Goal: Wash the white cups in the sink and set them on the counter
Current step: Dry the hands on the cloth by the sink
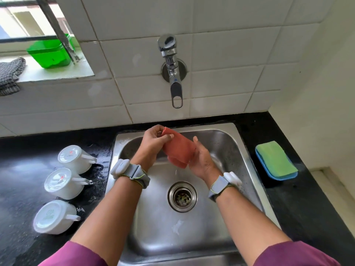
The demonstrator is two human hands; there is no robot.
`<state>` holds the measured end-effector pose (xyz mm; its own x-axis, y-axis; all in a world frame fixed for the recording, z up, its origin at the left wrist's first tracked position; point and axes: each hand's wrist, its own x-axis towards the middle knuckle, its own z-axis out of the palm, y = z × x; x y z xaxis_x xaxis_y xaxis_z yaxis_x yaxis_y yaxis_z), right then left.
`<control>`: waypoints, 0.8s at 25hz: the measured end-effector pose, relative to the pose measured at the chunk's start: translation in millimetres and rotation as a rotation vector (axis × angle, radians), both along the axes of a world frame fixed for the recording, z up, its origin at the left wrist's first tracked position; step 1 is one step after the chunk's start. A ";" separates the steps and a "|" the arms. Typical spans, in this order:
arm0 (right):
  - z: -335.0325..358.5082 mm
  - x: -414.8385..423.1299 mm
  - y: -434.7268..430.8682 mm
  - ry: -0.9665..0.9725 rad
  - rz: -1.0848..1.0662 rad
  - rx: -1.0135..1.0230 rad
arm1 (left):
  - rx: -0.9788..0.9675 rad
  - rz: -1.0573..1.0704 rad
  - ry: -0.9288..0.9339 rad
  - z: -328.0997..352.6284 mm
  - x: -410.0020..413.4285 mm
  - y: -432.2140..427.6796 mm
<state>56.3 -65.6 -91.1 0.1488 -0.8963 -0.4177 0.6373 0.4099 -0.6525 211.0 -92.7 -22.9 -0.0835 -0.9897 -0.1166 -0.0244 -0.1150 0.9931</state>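
Three white cups stand upside down in a row on the wet black counter (21, 185) left of the sink: a far cup (74, 158), a middle cup (62, 182) and a near cup (52, 217). Over the steel sink (240, 148) I hold a reddish-orange cloth (179, 148) between both hands. My left hand (153, 143) pinches its upper end. My right hand (201, 160) grips its lower side. No cup lies in the sink basin.
The tap (173, 73) juts from the tiled wall above the sink; no water stream shows. A green sponge (275, 159) lies in a blue tray on the right counter. A green tub (51, 51) and a checked cloth (9, 75) sit on the window sill. The drain (182, 196) is in the basin's middle.
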 end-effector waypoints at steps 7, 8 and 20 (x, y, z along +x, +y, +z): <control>14.7 -19.1 -4.4 0.719 -0.107 -0.183 | -0.012 0.056 -0.007 -10.6 -3.3 0.6; 20.2 -27.3 -5.8 0.803 -0.108 -0.230 | -0.020 0.054 -0.009 -12.2 -6.1 0.6; 56.1 -127.5 -33.1 1.282 0.078 -0.127 | 0.360 0.033 0.161 -44.8 -103.9 0.0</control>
<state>-71.1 -98.7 -35.0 -0.2394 -0.9472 -0.2133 -0.4919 0.3077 -0.8145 107.1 -92.7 -67.7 -0.0974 -0.8901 -0.4452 0.1379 -0.4551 0.8797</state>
